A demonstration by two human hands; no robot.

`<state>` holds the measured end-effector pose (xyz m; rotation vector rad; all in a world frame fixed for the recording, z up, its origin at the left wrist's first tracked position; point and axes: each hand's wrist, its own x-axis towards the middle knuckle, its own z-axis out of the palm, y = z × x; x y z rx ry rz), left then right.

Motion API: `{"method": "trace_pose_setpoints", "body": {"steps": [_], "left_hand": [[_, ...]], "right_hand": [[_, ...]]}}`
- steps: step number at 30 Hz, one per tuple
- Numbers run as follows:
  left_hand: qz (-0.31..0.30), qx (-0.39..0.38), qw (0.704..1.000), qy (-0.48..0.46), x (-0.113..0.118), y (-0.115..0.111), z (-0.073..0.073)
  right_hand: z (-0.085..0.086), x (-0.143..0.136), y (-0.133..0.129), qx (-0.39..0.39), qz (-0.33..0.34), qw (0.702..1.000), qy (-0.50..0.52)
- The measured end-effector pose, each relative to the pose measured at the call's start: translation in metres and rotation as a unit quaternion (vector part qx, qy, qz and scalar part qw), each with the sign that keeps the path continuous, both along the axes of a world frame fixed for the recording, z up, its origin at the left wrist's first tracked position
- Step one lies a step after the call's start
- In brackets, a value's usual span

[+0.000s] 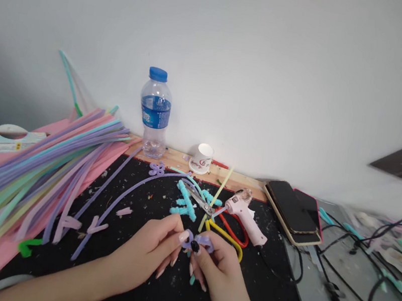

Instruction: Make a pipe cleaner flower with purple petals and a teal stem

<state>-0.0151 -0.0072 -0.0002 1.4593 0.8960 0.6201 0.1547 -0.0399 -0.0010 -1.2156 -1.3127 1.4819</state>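
Observation:
Between my two hands is a small looped purple pipe cleaner piece [205, 241] with a black part at its middle. My left hand [155, 245] pinches its left side with thumb and fingers. On the other side, my right hand [219, 265] grips it, the thumb close to the black part. A short teal bit [192, 281] pokes out below the fingers. Just beyond my hands lie scissors [226, 234] with red and yellow handles, a pink glue gun [247, 219] and twisted turquoise pipe cleaner pieces [186, 201].
Many pastel pipe cleaners [48, 172] lie piled on a pink sheet at left. A water bottle [154, 112] and a paper cup [201, 159] stand by the wall. Phones [291, 205] and black cables [350, 266] are at right. A curled purple piece [157, 168] lies behind.

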Motion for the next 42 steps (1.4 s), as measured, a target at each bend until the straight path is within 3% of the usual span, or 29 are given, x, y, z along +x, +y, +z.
{"method": "trace_pose_setpoints", "body": {"steps": [16,34,42], "left_hand": [[-0.02,0.018,1.0,0.006,0.0,-0.0035,0.0026],[0.015,0.023,0.999,0.036,0.0047,-0.0074,0.0033],[0.011,0.018,0.999,0.036,0.0049,-0.007,0.0034]], "right_hand": [[-0.0026,-0.0024,0.0008,0.013,0.017,1.0,0.022],[-0.0029,-0.0054,-0.0049,0.01,0.023,1.0,-0.003],[-0.0043,-0.0062,-0.0085,0.002,0.041,0.999,0.034]]}}
